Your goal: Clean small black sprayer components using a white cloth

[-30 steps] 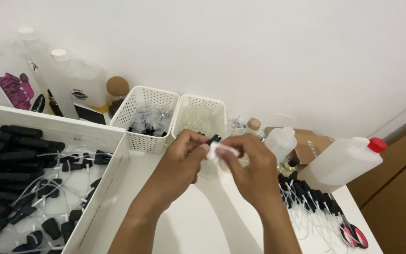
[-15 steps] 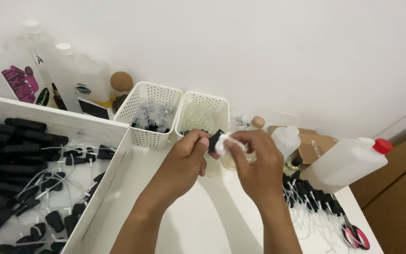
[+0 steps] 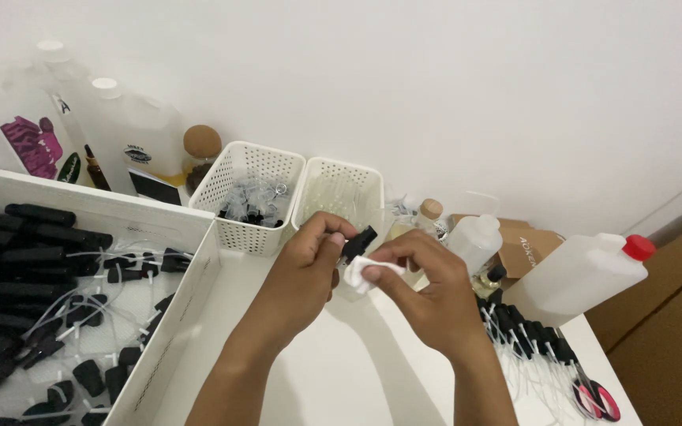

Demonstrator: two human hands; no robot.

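Note:
My left hand [image 3: 308, 272] pinches a small black spray-pump cap [image 3: 357, 241] at its fingertips. Facing it, my right hand [image 3: 428, 292] holds a small white wad, like tissue or cloth [image 3: 359, 272], pressed just under the cap. Both hands meet above the white table [image 3: 333, 379], in front of two white perforated baskets. Whatever lies behind my right palm is hidden.
The left basket [image 3: 250, 197] holds clear and black pump parts; the right basket [image 3: 339, 193] holds clear pieces. A large white tray [image 3: 179, 315] of black caps and tubes fills the left. White jugs [image 3: 132, 138], a red-capped jug [image 3: 582, 276], small bottles [image 3: 474, 241], more pumps [image 3: 526, 331] and scissors [image 3: 593, 398] lie around.
The view has shifted slightly. My hands have stayed together at the same spot, the black cap now showing more clearly above the white wad.

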